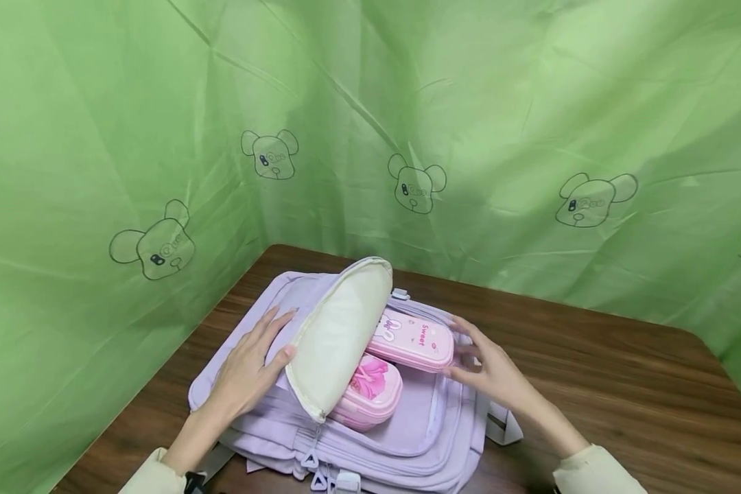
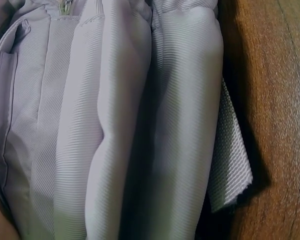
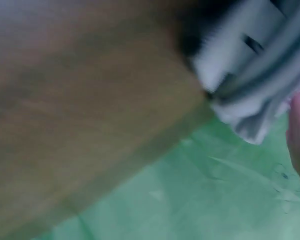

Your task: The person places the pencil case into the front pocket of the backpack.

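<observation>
A lilac backpack [image 1: 407,418] lies flat on the wooden table, its front pocket unzipped and the flap [image 1: 339,336] folded up, showing a pale lining. My left hand [image 1: 247,370] rests on the bag left of the flap, fingers extended and thumb at the flap's edge. At the pocket's right side, my right hand [image 1: 490,363] holds the outer end of a pink pencil case [image 1: 416,339] with "sweet" and a rabbit on it, thumb and fingers at opposite corners. Below it a second pink case [image 1: 370,391] with a flower print sits partly under the flap.
Zipper pulls [image 1: 311,458] and a buckle [image 1: 348,481] hang at the bag's near side. A strap [image 1: 503,425] sticks out at right. Around the bag spreads the brown wooden table [image 1: 593,384]. Green sheeting [image 1: 500,123] with bear drawings hangs behind and at left.
</observation>
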### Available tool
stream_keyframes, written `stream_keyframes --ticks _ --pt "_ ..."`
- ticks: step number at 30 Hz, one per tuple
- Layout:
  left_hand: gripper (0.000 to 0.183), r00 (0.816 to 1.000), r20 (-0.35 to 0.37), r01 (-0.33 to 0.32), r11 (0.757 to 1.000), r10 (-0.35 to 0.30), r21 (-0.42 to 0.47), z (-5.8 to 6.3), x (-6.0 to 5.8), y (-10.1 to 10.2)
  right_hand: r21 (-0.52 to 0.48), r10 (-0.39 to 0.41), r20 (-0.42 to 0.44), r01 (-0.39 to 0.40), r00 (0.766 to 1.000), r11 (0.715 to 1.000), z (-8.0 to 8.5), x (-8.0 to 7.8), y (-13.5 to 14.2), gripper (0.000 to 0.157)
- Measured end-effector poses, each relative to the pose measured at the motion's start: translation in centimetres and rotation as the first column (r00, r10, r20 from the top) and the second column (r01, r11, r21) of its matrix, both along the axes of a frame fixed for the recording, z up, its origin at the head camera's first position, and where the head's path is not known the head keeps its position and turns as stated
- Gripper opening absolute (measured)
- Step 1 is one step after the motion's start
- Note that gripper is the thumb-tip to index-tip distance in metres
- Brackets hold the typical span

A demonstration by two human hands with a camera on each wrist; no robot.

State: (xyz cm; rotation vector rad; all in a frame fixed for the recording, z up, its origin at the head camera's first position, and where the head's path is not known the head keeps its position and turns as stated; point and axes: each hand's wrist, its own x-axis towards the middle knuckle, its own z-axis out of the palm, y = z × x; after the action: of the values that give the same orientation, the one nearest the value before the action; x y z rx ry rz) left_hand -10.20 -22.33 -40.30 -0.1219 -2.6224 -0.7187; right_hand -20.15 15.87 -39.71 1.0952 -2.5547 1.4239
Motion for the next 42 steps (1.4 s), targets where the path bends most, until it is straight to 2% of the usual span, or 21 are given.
stream_keyframes --ticks 2,4,7,11,16,21,27,33,35,38,42 --pt "0.053 1.0 -0.01 -0.006 1.0 0.006 -0.011 0.1 0.0 -0.1 -0.078 -0.001 0.1 0.009 0.995 0.997 -0.5 0.3 0.4 0.071" --pt "0.053 1.0 -0.014 -0.001 1.0 0.0 -0.018 0.2 -0.1 -0.1 -0.112 -0.013 0.133 0.028 0.991 0.993 -0.8 0.6 0.6 0.062" --pt "0.054 1.0 -0.009 0.009 1.0 -0.009 -0.018 0.3 -0.2 0.0 -0.13 -0.024 0.11 0.038 0.994 0.991 -0.9 0.8 0.7 0.054" --pt "0.054 1.0 -0.019 -0.002 1.0 0.002 -0.011 0.2 -0.1 0.1 -0.122 -0.026 0.07 0.035 0.997 0.992 -0.8 1.0 0.5 0.052" --pt "0.054 0.999 -0.039 0.01 1.0 -0.01 -0.012 0.2 -0.2 0.2 -0.135 -0.067 0.092 0.079 0.994 0.988 -0.9 1.1 -0.1 0.051" --pt "0.055 0.998 -0.061 0.019 1.0 -0.019 -0.005 -0.1 0.2 -0.2 -0.143 -0.036 0.107 0.052 0.994 0.988 -0.9 1.2 -1.9 0.05" --pt "0.055 0.996 -0.077 0.052 0.998 -0.054 -0.031 -0.2 -0.1 -0.4 -0.124 -0.038 0.033 0.042 0.999 0.991 -0.3 0.8 -4.0 0.051" --pt "0.057 0.997 -0.066 0.038 0.999 -0.041 -0.035 -0.3 0.1 -0.4 -0.09 -0.041 -0.013 0.04 0.999 0.995 -0.8 0.2 -4.8 0.051" --pt "0.057 0.998 -0.058 0.033 0.999 -0.035 -0.032 -0.3 0.1 -0.3 -0.057 -0.029 -0.057 0.025 0.998 0.998 -1.1 0.4 -4.5 0.055" --pt "0.057 0.999 -0.043 0.029 0.999 -0.031 -0.029 -0.3 0.1 -0.3 0.023 -0.003 -0.171 0.007 0.985 1.0 -1.8 1.0 -3.6 0.064" --pt "0.057 0.999 -0.038 0.018 0.999 -0.02 -0.029 -0.1 0.1 -0.4 0.116 0.07 -0.325 -0.034 0.943 0.993 -2.6 1.9 -1.9 0.07"
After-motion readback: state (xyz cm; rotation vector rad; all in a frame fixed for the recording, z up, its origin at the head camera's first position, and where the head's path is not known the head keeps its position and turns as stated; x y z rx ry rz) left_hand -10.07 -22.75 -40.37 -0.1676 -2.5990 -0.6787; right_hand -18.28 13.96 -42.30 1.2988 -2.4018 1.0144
